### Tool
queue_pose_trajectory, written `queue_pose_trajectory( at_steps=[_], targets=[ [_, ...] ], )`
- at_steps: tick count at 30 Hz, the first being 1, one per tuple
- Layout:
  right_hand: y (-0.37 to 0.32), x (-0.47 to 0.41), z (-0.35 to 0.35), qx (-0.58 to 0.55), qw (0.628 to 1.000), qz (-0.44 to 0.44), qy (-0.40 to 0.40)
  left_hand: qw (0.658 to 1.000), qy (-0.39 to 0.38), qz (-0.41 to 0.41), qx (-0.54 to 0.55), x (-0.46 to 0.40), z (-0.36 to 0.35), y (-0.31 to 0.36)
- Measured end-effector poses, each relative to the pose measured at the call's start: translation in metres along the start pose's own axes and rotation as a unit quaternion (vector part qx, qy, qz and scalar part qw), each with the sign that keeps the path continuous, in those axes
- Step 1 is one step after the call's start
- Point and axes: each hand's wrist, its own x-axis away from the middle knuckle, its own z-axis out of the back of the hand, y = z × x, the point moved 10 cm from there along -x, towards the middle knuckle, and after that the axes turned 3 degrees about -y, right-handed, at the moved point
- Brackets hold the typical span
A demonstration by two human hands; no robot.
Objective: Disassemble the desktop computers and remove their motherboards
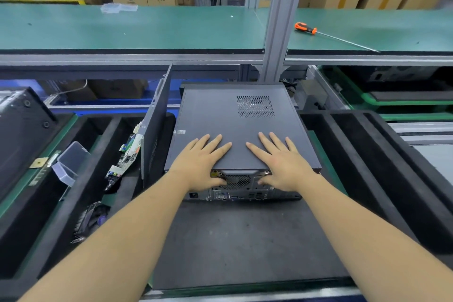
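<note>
A dark grey desktop computer case (235, 120) lies flat on a black mat (240, 240), its rear ports facing me and its vented side panel on top. My left hand (203, 162) lies flat on the near left of the panel, fingers straight, thumb down over the rear edge. My right hand (282, 162) presses flat on the near right of the panel in the same way. A removed motherboard (127, 152) stands on edge in a black foam slot to the left.
A loose grey side panel (157, 127) leans upright just left of the case. An orange-handled screwdriver (318, 32) lies on the green shelf (147, 29) at the back right. Black foam trays (382, 169) flank the mat; a clear plastic box (69, 164) sits at left.
</note>
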Motion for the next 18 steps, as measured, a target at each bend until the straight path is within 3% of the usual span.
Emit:
queue_pose_trajectory(
  at_steps=[7, 14, 18],
  targets=[
    [0.006, -0.005, 0.0, 0.017, 1.0, 0.01, 0.008, 0.998, -0.005, 0.017, -0.059, -0.006, -0.008, -0.002],
    [0.003, -0.01, 0.004, -0.01, 1.0, -0.013, -0.021, 0.999, 0.012, 0.038, -0.034, -0.007, -0.002, 0.002],
    [-0.034, -0.005, 0.023, -0.072, 0.997, 0.038, 0.019, 0.99, 0.142, 0.011, 0.001, 0.019, 0.019, 0.03]
  ],
)
